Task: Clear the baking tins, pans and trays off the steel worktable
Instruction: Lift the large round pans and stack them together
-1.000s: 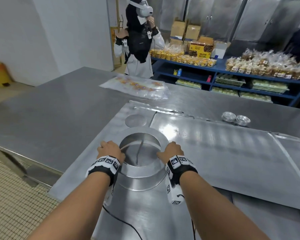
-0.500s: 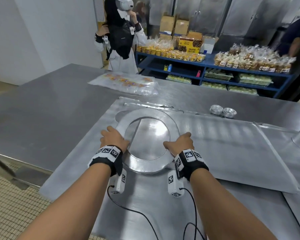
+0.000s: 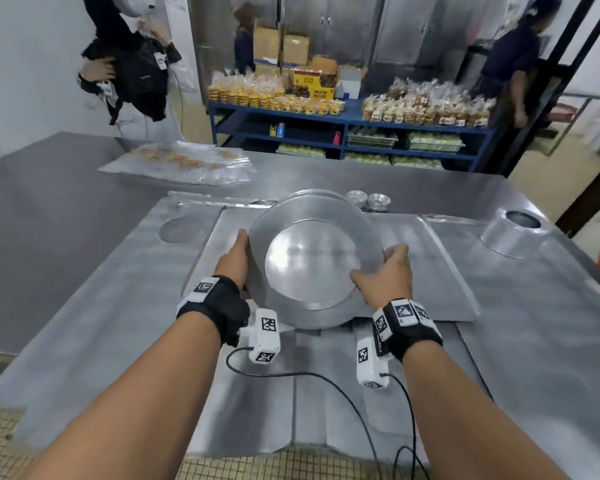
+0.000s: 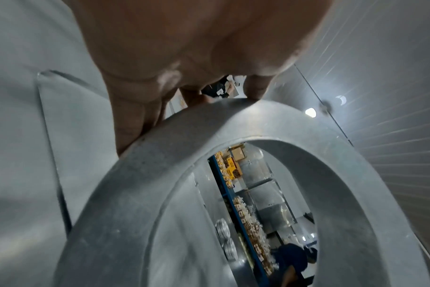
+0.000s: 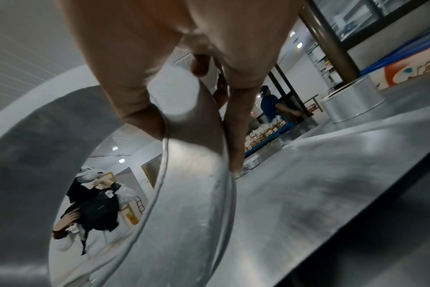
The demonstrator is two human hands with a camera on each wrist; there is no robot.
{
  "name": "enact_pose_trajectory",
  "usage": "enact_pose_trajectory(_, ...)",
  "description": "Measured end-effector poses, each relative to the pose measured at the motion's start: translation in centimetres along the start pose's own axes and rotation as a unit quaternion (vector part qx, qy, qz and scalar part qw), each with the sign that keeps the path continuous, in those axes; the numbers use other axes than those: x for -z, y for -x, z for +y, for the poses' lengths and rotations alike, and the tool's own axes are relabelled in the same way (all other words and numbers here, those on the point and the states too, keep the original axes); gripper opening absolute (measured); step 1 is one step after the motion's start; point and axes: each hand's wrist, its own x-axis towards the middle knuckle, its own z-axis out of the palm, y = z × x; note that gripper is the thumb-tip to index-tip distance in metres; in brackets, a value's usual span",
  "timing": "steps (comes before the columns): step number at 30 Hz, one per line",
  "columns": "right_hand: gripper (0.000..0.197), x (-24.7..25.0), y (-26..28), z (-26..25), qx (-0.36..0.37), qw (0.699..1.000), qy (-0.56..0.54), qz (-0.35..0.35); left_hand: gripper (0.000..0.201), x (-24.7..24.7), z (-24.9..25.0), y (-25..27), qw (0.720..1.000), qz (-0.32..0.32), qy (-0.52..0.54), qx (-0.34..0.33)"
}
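A bottomless round baking tin hangs tilted above the flat trays, its opening facing me. My left hand grips its left wall and my right hand grips its right wall. In the left wrist view the left hand has its thumb on the rim and its fingers against the outside of the tin. In the right wrist view the right hand pinches the tin's wall between thumb and fingers. A second round tin stands on the trays at the right.
Two stacks of small foil cups sit behind the held tin. A round disc lies on the left tray, and plastic bags lie farther back. Beyond the worktable stand a person and blue shelves of packed goods.
Both hands have lifted the round tin off the tray and tipped it up until its opening faces me. It has also moved away from me, farther over the trays.
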Motion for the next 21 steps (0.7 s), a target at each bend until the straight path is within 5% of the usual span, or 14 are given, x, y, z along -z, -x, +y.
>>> enact_pose_trajectory(8,0.07,7.9,0.0,6.8,0.032,0.995,-0.096,0.013,0.022,-8.7,-2.7,6.0,0.994,-0.069,0.089,-0.015)
enact_pose_trajectory(12,0.07,11.2,-0.5,9.6,0.016,0.971,-0.23,-0.068,0.019,-11.4,-3.7,7.8,0.986,-0.101,0.12,-0.05)
enact_pose_trajectory(15,0.067,14.2,-1.0,11.6,-0.073,0.914,-0.381,-0.115,0.028,-12.9,-5.0,8.5,0.976,-0.152,0.135,-0.073)
enact_pose_trajectory(21,0.049,18.2,-1.6,15.7,-0.164,0.905,-0.376,-0.11,0.029,-15.9,-7.5,9.9,0.969,-0.197,0.138,-0.064)
